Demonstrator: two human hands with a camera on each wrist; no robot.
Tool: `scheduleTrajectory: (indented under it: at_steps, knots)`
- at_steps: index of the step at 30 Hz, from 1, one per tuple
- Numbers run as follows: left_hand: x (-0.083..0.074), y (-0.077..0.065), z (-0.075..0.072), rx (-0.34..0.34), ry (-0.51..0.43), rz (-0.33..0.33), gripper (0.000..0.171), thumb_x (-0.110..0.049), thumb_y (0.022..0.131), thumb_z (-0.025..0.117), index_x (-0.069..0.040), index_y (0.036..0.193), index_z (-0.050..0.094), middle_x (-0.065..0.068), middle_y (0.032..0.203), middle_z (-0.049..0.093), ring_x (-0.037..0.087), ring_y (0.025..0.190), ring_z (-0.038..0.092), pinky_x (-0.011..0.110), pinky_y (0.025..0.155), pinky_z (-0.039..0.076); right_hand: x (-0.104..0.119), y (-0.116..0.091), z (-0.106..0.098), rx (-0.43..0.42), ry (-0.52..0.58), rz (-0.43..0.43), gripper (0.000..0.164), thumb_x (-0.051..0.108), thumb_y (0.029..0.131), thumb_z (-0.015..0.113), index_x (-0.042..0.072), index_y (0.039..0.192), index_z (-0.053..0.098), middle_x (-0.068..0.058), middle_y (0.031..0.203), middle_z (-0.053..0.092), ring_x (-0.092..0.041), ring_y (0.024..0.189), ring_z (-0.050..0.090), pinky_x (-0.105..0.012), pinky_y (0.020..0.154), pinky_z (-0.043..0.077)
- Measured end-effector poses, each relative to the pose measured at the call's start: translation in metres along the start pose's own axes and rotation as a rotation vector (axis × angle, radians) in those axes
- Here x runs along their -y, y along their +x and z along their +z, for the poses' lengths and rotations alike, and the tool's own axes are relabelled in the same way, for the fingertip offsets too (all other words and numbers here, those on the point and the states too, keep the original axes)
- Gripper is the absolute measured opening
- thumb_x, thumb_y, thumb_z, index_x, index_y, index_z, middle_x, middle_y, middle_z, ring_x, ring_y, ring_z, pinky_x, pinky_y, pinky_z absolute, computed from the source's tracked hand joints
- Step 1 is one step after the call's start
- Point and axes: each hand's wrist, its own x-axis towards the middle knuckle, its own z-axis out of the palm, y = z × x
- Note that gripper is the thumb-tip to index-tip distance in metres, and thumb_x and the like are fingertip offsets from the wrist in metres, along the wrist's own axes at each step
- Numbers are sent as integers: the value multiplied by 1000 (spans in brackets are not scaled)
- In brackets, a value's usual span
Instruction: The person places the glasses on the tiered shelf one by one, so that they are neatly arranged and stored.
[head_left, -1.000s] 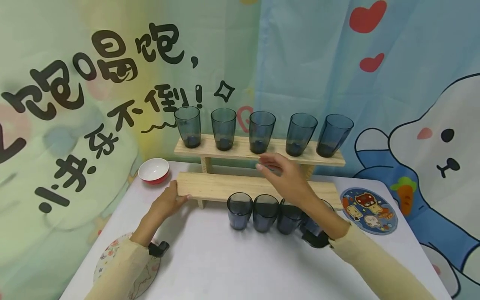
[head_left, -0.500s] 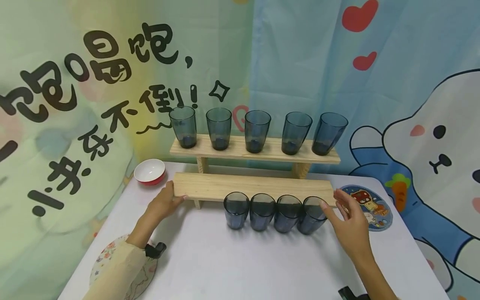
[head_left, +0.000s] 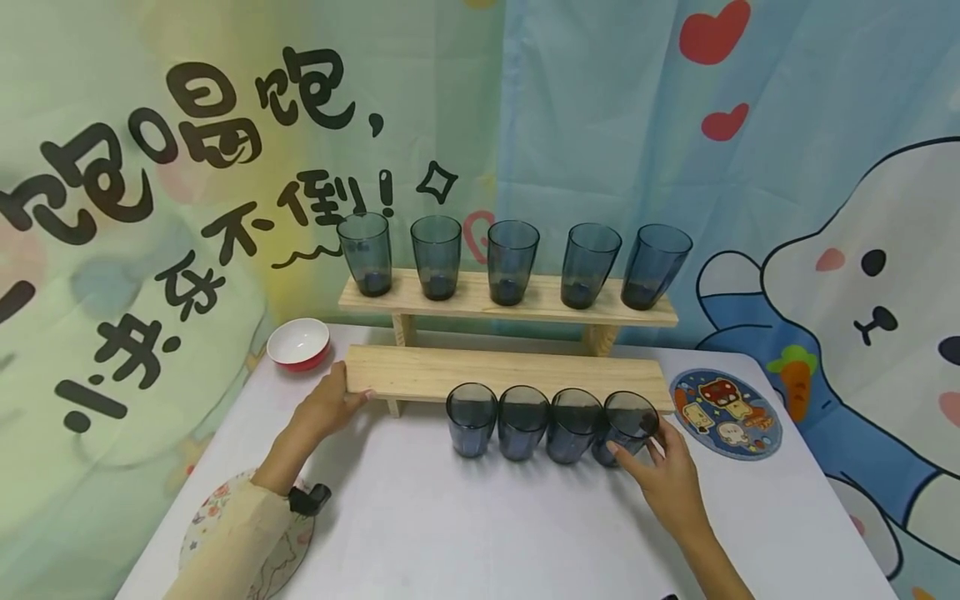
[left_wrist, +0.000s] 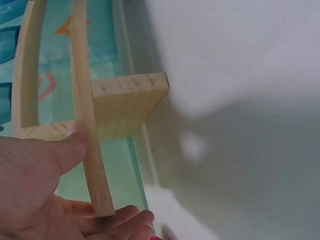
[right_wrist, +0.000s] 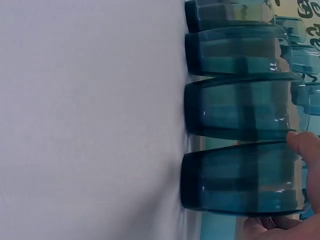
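Note:
My left hand (head_left: 321, 406) grips the left end of the lower board of a two-tier wooden shelf (head_left: 465, 371); in the left wrist view the thumb lies on one face of the board (left_wrist: 90, 150) and the fingers behind the other. In front of the shelf, several dark blue glasses stand in a row on the table. My right hand (head_left: 667, 483) holds the rightmost glass (head_left: 626, 429) near its rim, thumb on the near side and fingers round the right side. In the right wrist view that glass (right_wrist: 240, 180) stands upright beside its neighbour (right_wrist: 240, 110).
Several more blue glasses, such as the middle one (head_left: 512, 262), stand spaced along the upper board (head_left: 480, 307). A red and white bowl (head_left: 298, 344) sits at the back left. A blue patterned mat (head_left: 726, 414) lies right, and a floral round mat (head_left: 288, 550) lies under the left forearm.
My right hand has come down from in front of the upper board, moved right past the front row, then closed in on the rightmost glass. The left hand has kept its grip on the shelf.

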Motion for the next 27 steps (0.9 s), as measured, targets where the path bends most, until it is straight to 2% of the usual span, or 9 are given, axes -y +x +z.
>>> scheduleTrajectory:
  at_steps: [3,8,21,27]
  knots:
    - [-1,0,-1,-4,4,7,79,-33,106,64,16,152,24,45,143,48,55,130,56,66,100,48,-3,2,2,-4,5,-12,94,34,93,83,-2,161,30,-26,163,34,-43,156,32,-43,121,32]
    - [-2,0,-2,-3,10,8,79,-33,106,64,17,152,24,45,143,48,55,131,55,66,100,47,-8,4,2,-15,8,-26,91,34,93,83,-2,160,33,-25,161,38,-43,155,34,-43,121,33]
    - [-1,0,0,-2,8,-4,78,-33,106,64,17,152,24,45,142,48,54,130,56,66,100,48,-10,5,3,-15,4,-27,85,35,94,83,-1,158,39,-24,160,38,-43,153,37,-44,122,32]
    - [0,1,0,1,16,-2,78,-33,106,64,18,151,24,45,141,49,53,129,57,65,100,48,-12,4,3,-26,5,-48,79,33,94,83,0,156,44,-24,159,40,-44,152,38,-38,120,34]
